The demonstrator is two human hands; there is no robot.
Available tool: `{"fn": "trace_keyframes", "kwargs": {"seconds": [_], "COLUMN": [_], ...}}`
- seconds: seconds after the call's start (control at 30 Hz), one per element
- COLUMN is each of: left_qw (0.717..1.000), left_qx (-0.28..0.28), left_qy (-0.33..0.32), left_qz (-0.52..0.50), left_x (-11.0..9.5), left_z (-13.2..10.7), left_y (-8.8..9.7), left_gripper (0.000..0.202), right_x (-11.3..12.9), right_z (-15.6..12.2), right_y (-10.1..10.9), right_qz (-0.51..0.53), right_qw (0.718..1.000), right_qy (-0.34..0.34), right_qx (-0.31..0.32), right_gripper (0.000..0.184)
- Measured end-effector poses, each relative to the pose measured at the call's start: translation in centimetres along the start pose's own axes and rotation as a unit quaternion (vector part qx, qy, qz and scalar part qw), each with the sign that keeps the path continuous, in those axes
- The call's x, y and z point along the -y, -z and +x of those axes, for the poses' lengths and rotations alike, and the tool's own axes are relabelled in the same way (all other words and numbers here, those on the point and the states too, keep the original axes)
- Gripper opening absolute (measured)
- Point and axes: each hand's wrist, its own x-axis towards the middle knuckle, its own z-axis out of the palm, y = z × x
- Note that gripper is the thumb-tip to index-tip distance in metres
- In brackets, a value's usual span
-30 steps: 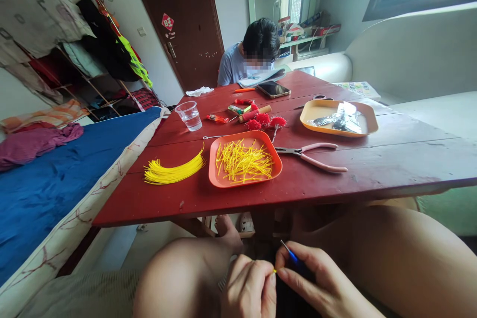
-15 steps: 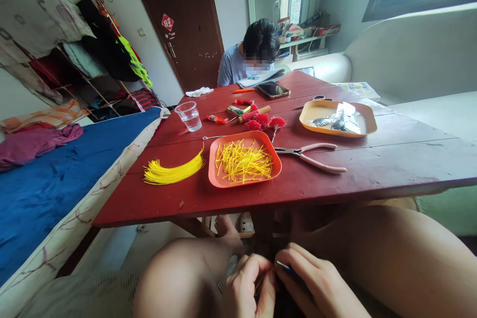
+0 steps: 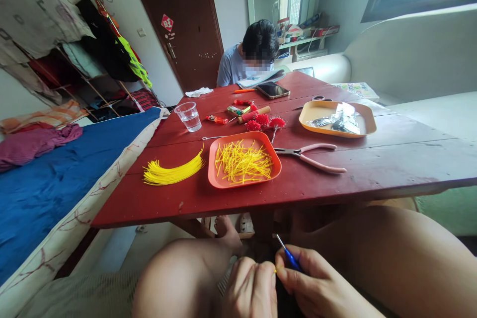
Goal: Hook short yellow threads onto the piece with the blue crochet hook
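Low in front, between my knees, my two hands meet at the fingertips. My right hand point(image 3: 311, 276) is closed on a blue-handled crochet hook point(image 3: 291, 258), its thin metal shaft pointing up and left. My left hand point(image 3: 253, 288) is closed, knuckles up, and a tiny bit of yellow strand point(image 3: 276, 272) shows where its fingertips meet my right thumb. The rest of what the left fingers hold is hidden. On the table ahead, an orange-red tray point(image 3: 211, 169) carries short yellow strands point(image 3: 244, 161). A bundle of longer yellow strands point(image 3: 173, 171) lies to its left.
Pink-handled pliers point(image 3: 316, 156) lie right of the tray. Beyond are red spiky tufts point(image 3: 263, 119), lighters point(image 3: 217, 119), a plastic cup point(image 3: 189, 117) of water, a phone point(image 3: 274, 90), and a yellow tray point(image 3: 303, 121) with foil packets. A person point(image 3: 231, 64) sits opposite, head bent over a booklet.
My left hand has rolled over so that its knuckles now face up. My right hand has turned, bringing more of the hook's shaft and blue handle into sight.
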Motion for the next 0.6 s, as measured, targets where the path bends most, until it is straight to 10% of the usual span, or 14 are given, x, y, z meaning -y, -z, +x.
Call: {"fn": "trace_keyframes", "kwargs": {"seconds": [0.33, 0.6], "left_qw": [0.993, 0.999], "left_qx": [0.022, 0.03], "left_qy": [-0.109, -0.022], "left_qz": [0.049, -0.03], "left_x": [0.7, 0.4], "left_z": [1.5, 1.3], "left_y": [1.2, 1.1], "left_gripper": [0.022, 0.028], "right_x": [1.1, 0.5], "right_z": [-0.2, 0.2], "right_y": [-0.4, -0.4], "right_qz": [0.073, 0.026], "right_qw": [0.993, 0.998], "right_qy": [-0.084, -0.059], "right_qx": [0.025, 0.01], "right_gripper": [0.036, 0.041]}}
